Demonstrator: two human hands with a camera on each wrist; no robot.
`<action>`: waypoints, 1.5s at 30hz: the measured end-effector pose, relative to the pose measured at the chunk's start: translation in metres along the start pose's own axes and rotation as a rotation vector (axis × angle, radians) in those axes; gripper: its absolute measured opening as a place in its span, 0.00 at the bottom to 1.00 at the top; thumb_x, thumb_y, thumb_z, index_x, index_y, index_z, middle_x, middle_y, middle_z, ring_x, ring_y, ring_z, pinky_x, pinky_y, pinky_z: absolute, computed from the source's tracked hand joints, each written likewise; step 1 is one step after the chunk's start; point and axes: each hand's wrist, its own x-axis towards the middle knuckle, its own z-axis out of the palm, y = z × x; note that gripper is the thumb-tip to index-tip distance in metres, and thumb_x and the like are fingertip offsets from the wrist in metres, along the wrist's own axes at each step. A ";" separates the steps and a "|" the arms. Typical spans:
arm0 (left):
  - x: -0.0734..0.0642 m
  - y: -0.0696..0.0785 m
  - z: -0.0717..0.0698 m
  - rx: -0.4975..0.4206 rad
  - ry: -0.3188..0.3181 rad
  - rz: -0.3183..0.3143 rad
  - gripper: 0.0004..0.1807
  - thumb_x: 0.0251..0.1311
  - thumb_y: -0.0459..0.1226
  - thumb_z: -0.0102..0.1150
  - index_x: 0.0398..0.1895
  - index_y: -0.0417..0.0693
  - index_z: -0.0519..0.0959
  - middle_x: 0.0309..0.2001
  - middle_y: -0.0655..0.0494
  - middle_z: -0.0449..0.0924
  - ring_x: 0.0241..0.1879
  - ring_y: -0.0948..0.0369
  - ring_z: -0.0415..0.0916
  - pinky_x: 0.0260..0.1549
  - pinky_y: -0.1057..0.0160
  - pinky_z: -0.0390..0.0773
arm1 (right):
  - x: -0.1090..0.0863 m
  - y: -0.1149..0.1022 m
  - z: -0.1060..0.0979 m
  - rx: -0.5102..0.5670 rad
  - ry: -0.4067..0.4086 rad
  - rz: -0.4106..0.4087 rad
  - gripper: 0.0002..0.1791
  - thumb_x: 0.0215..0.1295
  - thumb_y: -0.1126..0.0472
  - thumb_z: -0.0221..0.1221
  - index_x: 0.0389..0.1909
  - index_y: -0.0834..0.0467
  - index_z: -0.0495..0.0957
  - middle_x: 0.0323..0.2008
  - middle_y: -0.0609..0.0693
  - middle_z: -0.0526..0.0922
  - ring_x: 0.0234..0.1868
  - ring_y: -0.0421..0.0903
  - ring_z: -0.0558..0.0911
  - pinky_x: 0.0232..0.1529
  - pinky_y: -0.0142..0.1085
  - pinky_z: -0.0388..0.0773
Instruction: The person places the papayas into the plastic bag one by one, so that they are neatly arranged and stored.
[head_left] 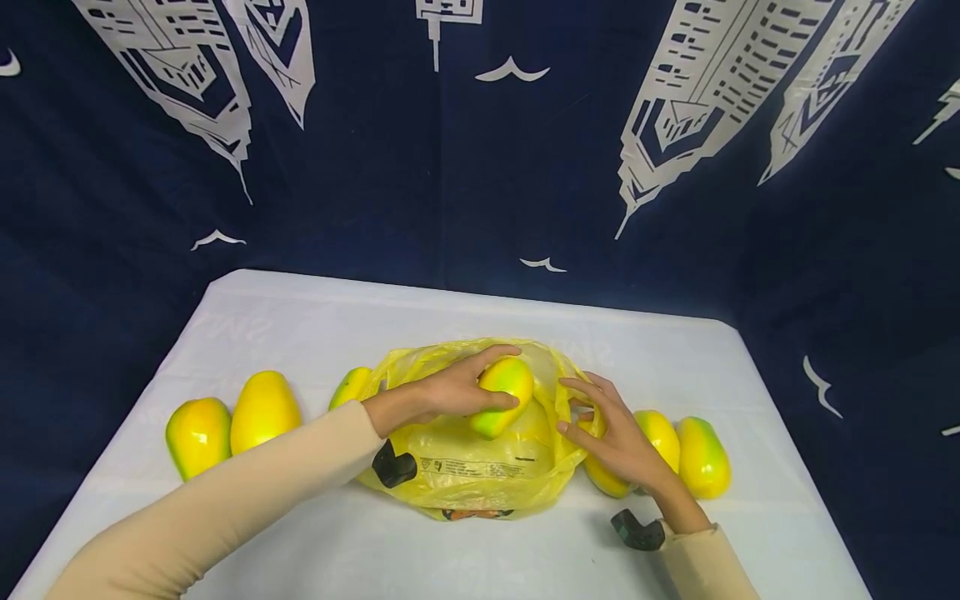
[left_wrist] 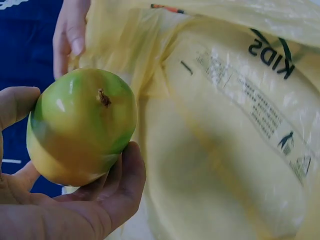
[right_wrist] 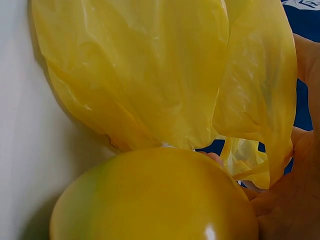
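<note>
A yellow-green mango (head_left: 506,385) is gripped in my left hand (head_left: 456,390), thumb on one side and fingers on the other. It is held over the mouth of a yellow plastic bag (head_left: 525,492), which lies spread on the table. In the left wrist view the mango (left_wrist: 82,127) shows its brown stem end, with the bag's printed inside (left_wrist: 200,125) beside it. My right hand (head_left: 617,433) holds the bag's right edge, thumb and fingers on either side of the film. Close under that hand sits another mango (head_left: 609,481), large in the right wrist view.
Two mangoes, one rounder (head_left: 198,437) and one longer (head_left: 264,408), lie at the left. One more mango (head_left: 350,386) shows partly behind the bag's left side. Right of my right hand are a mango (head_left: 660,432) and its neighbour (head_left: 703,458). A white cloth (head_left: 300,542) covers the table.
</note>
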 end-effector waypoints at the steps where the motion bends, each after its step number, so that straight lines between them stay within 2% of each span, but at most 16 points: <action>1: 0.001 -0.001 0.002 -0.001 -0.001 -0.010 0.39 0.65 0.44 0.65 0.77 0.67 0.58 0.73 0.50 0.61 0.62 0.53 0.69 0.61 0.51 0.73 | 0.000 0.000 0.000 0.000 0.000 0.001 0.32 0.68 0.53 0.64 0.71 0.47 0.66 0.76 0.59 0.53 0.61 0.59 0.78 0.58 0.53 0.78; 7: 0.012 -0.006 0.013 -0.025 0.015 -0.061 0.38 0.63 0.41 0.67 0.74 0.66 0.62 0.68 0.49 0.67 0.56 0.53 0.72 0.56 0.53 0.76 | 0.001 0.000 -0.002 -0.009 -0.002 0.001 0.32 0.68 0.52 0.64 0.71 0.48 0.66 0.76 0.59 0.53 0.61 0.57 0.79 0.58 0.50 0.79; 14: 0.027 -0.005 0.020 -0.118 -0.002 -0.098 0.37 0.63 0.38 0.66 0.75 0.62 0.62 0.72 0.44 0.61 0.60 0.49 0.70 0.57 0.48 0.76 | 0.001 0.000 -0.003 -0.016 0.002 0.007 0.32 0.68 0.52 0.64 0.71 0.48 0.67 0.76 0.60 0.53 0.61 0.59 0.78 0.58 0.52 0.79; 19: 0.034 -0.005 0.026 -0.163 -0.021 -0.145 0.37 0.64 0.36 0.65 0.74 0.63 0.63 0.68 0.44 0.63 0.53 0.49 0.73 0.49 0.46 0.81 | 0.000 0.001 -0.002 -0.018 0.005 0.017 0.32 0.68 0.52 0.64 0.71 0.47 0.66 0.76 0.60 0.53 0.61 0.58 0.78 0.57 0.51 0.79; 23: 0.037 -0.010 0.032 -0.176 -0.017 -0.178 0.36 0.64 0.36 0.65 0.73 0.65 0.63 0.68 0.45 0.64 0.50 0.49 0.75 0.46 0.46 0.83 | -0.001 0.001 -0.003 -0.018 0.005 0.011 0.32 0.69 0.52 0.64 0.71 0.47 0.66 0.76 0.60 0.53 0.60 0.57 0.79 0.57 0.46 0.80; 28: 0.042 -0.016 0.039 -0.217 -0.016 -0.177 0.37 0.64 0.36 0.65 0.73 0.66 0.63 0.68 0.44 0.63 0.50 0.49 0.76 0.47 0.45 0.83 | -0.001 0.002 -0.004 -0.011 0.008 0.004 0.31 0.69 0.53 0.64 0.71 0.48 0.67 0.76 0.60 0.53 0.60 0.56 0.79 0.56 0.40 0.80; 35: 0.046 -0.021 0.046 -0.258 -0.011 -0.171 0.36 0.64 0.33 0.64 0.73 0.66 0.64 0.68 0.43 0.63 0.51 0.48 0.75 0.46 0.43 0.83 | -0.001 0.002 -0.003 -0.010 0.004 0.004 0.31 0.69 0.53 0.63 0.71 0.48 0.66 0.76 0.60 0.53 0.61 0.57 0.79 0.57 0.48 0.79; 45: 0.049 -0.021 0.051 -0.277 0.004 -0.189 0.35 0.65 0.32 0.63 0.72 0.64 0.64 0.68 0.43 0.63 0.53 0.47 0.74 0.49 0.41 0.81 | 0.000 0.004 -0.002 -0.014 0.005 -0.010 0.31 0.69 0.54 0.63 0.71 0.50 0.67 0.75 0.61 0.54 0.61 0.57 0.79 0.57 0.43 0.80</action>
